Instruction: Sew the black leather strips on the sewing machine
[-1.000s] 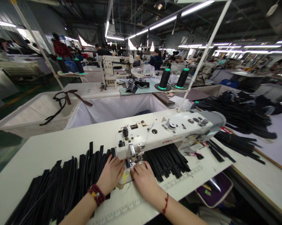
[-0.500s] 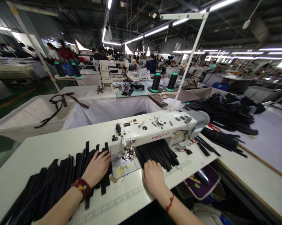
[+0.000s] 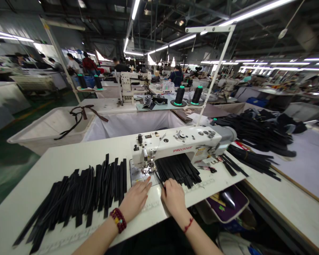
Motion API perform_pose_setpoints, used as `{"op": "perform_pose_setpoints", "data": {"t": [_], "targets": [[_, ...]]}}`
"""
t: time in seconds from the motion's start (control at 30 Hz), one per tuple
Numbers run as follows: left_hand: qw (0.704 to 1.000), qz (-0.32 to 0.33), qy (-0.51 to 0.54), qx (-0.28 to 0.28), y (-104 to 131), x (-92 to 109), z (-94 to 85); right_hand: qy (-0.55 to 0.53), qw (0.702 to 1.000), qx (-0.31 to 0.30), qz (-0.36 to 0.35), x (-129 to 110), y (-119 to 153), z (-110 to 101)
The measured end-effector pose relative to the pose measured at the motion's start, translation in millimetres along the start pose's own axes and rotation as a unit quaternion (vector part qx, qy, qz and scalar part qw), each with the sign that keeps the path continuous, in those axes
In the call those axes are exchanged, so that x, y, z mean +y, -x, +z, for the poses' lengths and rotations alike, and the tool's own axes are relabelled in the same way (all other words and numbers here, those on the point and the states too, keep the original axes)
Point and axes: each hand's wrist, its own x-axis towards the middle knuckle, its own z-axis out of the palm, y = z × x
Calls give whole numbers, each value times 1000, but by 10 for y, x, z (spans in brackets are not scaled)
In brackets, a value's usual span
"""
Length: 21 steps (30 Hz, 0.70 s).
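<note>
A white sewing machine (image 3: 175, 143) stands on a pale table. Under its arm lies a bundle of black strips (image 3: 178, 170), and a wide spread of more black strips (image 3: 87, 193) covers the table at the left. My right hand (image 3: 173, 196) is closed at the left front end of the bundle, its fingers curled on a black strip near the needle. My left hand (image 3: 136, 198), with a dark red bead bracelet, rests palm down at the front of the metal needle plate (image 3: 138, 175), fingers stretched out and nothing visible in them.
Scissors (image 3: 208, 169) and loose black strips (image 3: 230, 166) lie right of the machine. Behind it are a white cloth-lined bin (image 3: 127, 124) and two black thread cones (image 3: 180, 95). A dark pile (image 3: 260, 131) covers part of the right table. Several people are in the background.
My left hand has moved right, off the strips at the left and onto the needle plate's front. My right hand stays by the bundle. The view has shifted slightly.
</note>
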Motion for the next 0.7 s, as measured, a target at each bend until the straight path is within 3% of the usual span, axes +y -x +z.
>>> {"op": "perform_pose_setpoints", "data": {"t": [0.2, 0.33, 0.53, 0.7], "targets": [[1000, -18, 11, 18, 123, 101, -6, -45, 987, 48, -145, -47, 470, -142], [1000, -25, 0, 3, 194, 68, -76, -103, 966, 37, -236, -207, 523, -132], [997, -77, -31, -8, 124, -71, -114, -120, 963, 18, -241, -336, 234, 79], [994, -102, -27, -22, 26, -176, -89, -162, 961, 34, -220, -363, 169, 213]]}}
